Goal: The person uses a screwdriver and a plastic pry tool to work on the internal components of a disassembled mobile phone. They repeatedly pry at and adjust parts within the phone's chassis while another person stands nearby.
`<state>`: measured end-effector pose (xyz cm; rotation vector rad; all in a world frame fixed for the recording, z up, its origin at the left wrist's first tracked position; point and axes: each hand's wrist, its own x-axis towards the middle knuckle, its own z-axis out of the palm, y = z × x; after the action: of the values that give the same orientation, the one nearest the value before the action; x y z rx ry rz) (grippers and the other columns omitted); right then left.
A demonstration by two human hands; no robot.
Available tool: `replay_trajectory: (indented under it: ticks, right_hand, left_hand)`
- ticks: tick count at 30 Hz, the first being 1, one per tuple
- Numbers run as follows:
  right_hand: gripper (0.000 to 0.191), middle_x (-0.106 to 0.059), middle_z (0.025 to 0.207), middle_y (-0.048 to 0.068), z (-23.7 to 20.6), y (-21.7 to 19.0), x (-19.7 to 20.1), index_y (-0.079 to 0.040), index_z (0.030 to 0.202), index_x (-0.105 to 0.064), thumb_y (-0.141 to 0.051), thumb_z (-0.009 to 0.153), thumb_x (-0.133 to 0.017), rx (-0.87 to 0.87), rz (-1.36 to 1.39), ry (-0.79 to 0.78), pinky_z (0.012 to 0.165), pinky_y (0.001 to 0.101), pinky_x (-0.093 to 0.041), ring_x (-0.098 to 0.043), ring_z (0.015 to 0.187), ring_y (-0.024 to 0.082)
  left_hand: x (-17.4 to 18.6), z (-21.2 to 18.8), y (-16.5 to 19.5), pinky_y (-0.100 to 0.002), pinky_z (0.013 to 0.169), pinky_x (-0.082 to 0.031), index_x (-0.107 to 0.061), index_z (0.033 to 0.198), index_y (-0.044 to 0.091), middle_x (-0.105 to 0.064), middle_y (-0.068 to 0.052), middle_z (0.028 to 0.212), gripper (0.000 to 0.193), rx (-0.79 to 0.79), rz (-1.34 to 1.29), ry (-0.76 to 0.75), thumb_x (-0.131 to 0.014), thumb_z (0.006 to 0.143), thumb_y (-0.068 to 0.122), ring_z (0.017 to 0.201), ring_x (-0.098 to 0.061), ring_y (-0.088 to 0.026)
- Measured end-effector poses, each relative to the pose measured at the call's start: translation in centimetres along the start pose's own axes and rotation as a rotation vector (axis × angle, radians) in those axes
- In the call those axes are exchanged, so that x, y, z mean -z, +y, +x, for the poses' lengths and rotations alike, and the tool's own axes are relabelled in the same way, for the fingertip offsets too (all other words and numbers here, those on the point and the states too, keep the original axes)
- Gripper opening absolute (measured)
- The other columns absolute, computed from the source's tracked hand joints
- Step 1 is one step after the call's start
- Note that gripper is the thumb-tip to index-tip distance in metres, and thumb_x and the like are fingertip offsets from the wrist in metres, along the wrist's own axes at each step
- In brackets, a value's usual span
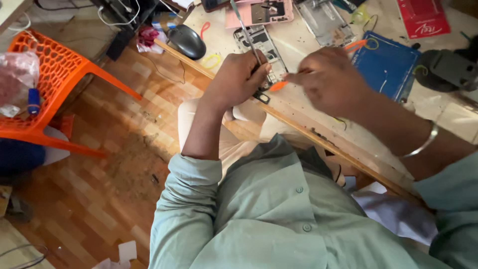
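My left hand [240,77] is closed around a thin metal tool [242,25] whose shaft sticks up past my fingers, and it presses on an opened phone frame [259,42] lying on the workbench [308,117]. A small dark part [262,97] sits under that hand at the bench edge. My right hand [326,79] pinches a small orange pick [278,86] and points it toward the left hand. A metal bangle [423,142] circles my right wrist.
A black computer mouse [186,41], a pink phone housing [259,12], another metal phone frame [326,22], a blue mat [386,65] and a dark device [450,69] lie on the bench. An orange plastic chair [55,74] stands at the left on the wooden floor.
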<state>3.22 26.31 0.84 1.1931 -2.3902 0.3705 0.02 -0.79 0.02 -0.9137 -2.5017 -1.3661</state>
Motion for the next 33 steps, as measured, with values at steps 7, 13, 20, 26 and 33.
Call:
replay_trajectory:
  ticks: [7,13,20,26,33]
  right_hand:
    - [0.036,-0.063,0.105,0.002,-1.0,1.8,2.9,-0.02,0.123,-0.079,-0.003,0.092,-0.072,-0.108,-0.14,0.072,0.094,0.0443,-0.045,-0.06,0.101,0.026]
    - [0.039,-0.062,0.101,0.001,-0.3,-0.2,1.7,-0.02,0.121,-0.079,-0.004,0.086,-0.073,-0.082,-0.025,-0.038,0.091,0.0456,-0.045,-0.06,0.1,0.027]
    - [0.04,-0.062,0.104,0.005,-0.3,0.6,4.1,-0.017,0.125,-0.076,-0.003,0.088,-0.069,-0.162,-0.034,0.023,0.092,0.0443,-0.046,-0.059,0.097,0.029]
    - [0.043,-0.064,0.099,0.003,-0.5,-1.0,2.0,-0.017,0.121,-0.077,-0.003,0.081,-0.07,-0.079,-0.052,-0.058,0.084,0.0463,-0.045,-0.062,0.094,0.029]
    - [0.031,-0.063,0.094,0.002,-0.6,0.1,5.5,-0.017,0.112,-0.077,-0.01,0.083,-0.074,-0.168,-0.138,-0.148,0.086,0.0481,-0.045,-0.062,0.095,0.028]
  left_hand:
    - [0.1,-0.1,-0.1,-0.042,0.065,-0.051,-0.064,0.095,0.002,-0.067,-0.017,0.076,0.021,-0.15,0.035,0.052,-0.065,0.102,0.022,0.071,-0.066,-0.036]
    - [0.3,-0.3,0.5,-0.04,0.063,-0.053,-0.065,0.093,0.003,-0.068,-0.013,0.072,0.022,0.037,-0.033,-0.023,-0.063,0.101,0.023,0.063,-0.067,-0.031]
    - [0.5,-0.4,0.7,-0.038,0.065,-0.053,-0.065,0.095,0.003,-0.069,-0.012,0.073,0.022,-0.09,-0.058,0.027,-0.062,0.103,0.023,0.067,-0.069,-0.029]
    - [0.2,-1.0,0.8,-0.034,0.068,-0.055,-0.066,0.098,0.003,-0.071,-0.011,0.08,0.023,-0.018,-0.098,0.117,-0.063,0.106,0.024,0.072,-0.071,-0.024]
    - [-0.5,-0.9,1.1,-0.028,0.068,-0.054,-0.065,0.1,0.002,-0.072,-0.007,0.078,0.022,0.017,-0.179,0.412,-0.06,0.107,0.022,0.07,-0.068,-0.017]
